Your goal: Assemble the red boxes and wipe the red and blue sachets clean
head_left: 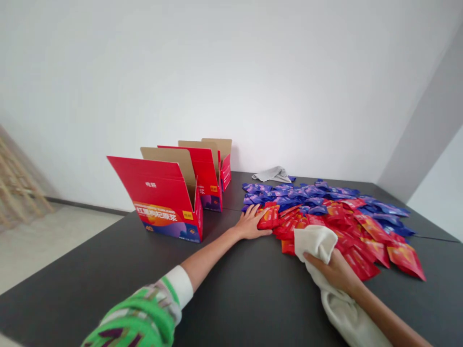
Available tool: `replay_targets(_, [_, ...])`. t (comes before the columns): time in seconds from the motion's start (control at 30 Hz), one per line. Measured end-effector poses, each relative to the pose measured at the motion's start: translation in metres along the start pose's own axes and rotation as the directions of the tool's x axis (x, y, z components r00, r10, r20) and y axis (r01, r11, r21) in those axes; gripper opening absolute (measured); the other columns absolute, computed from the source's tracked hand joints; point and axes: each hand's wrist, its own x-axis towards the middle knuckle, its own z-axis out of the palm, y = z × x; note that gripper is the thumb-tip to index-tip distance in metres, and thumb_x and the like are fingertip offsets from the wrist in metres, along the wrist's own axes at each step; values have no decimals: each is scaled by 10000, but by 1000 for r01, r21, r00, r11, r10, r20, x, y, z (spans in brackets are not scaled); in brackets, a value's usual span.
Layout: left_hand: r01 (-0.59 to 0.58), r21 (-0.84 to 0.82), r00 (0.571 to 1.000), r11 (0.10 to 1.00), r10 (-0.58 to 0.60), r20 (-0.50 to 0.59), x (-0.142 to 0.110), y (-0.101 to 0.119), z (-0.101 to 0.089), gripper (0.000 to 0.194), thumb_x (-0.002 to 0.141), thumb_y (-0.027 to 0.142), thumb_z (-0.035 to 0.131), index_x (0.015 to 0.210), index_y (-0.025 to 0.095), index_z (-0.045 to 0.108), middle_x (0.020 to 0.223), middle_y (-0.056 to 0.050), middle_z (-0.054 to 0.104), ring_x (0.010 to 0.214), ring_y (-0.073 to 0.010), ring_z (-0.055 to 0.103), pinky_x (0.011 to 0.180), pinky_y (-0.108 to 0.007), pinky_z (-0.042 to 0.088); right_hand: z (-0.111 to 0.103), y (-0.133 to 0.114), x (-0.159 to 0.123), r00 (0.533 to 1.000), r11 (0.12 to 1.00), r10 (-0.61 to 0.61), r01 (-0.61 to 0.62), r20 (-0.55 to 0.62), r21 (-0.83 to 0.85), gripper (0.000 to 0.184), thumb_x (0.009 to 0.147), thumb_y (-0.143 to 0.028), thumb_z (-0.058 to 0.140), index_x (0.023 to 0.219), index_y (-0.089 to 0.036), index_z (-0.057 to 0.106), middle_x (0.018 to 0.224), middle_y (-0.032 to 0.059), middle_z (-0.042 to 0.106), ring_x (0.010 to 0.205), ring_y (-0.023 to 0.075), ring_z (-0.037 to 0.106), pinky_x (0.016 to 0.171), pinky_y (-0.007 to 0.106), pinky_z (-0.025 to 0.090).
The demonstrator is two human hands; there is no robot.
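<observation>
My left hand [251, 223] lies at the left edge of the heap, its fingers spread and stretched against a red pouch [269, 217]. More red pouches [340, 221] are piled to the right of it. Blue-purple pouches [285, 195] lie behind the red ones. In my right hand [334, 270] a whitish cloth [315, 241] is gripped, just in front of the red pouches. The cloth's long end hangs down along my right forearm. Where the right fingers wrap under the cloth, they are partly hidden.
Several red printed cartons with open flaps stand in a row on the left; the nearest carton [162, 212] is in front. A grey cloth [272, 174] lies at the back of the dark table [231, 289]. A white wall [231, 72] rises behind. Slanting wooden slats [18, 188] show at far left.
</observation>
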Motion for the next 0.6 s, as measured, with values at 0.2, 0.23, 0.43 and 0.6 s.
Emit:
replay_targets(0.2, [8, 55, 996, 998, -3, -84, 45, -7, 3, 762, 813, 644, 384, 1432, 304, 97, 1470, -91, 236, 1347, -317, 144, 980, -555, 293, -18, 20, 38, 965, 981, 193, -196, -175, 1, 549, 682, -530, 610, 1074, -146, 589, 1120, 113, 613, 1057, 281, 547, 929, 369, 415])
replay_targets(0.23, [8, 60, 996, 998, -2, -88, 47, -8, 2, 724, 831, 603, 395, 1429, 308, 114, 1466, -90, 248, 1343, -318, 156, 975, -570, 286, -22, 17, 39, 959, 971, 237, -236, -158, 20, 573, 684, -540, 608, 1099, -146, 579, 1135, 115, 607, 1054, 273, 552, 905, 353, 435])
replay_targets(0.43, [-68, 100, 994, 993, 75, -73, 24, -11, -10, 578, 868, 437, 456, 1393, 295, 258, 1424, -68, 352, 1331, -261, 231, 1040, -530, 197, -68, -29, 17, 824, 844, 510, -534, 247, 38, 581, 725, -631, 564, 1048, -152, 625, 933, 91, 685, 789, 227, 648, 645, 254, 514])
replay_targets(0.6, [-81, 104, 993, 991, 89, -77, 3, -5, -29, 460, 925, 414, 337, 1366, 282, 325, 1338, -54, 469, 1223, -217, 422, 1000, -373, 330, -83, -58, 7, 837, 839, 543, -543, 68, -21, 565, 753, -627, 523, 1063, -171, 645, 788, 61, 699, 692, 208, 655, 660, 243, 515])
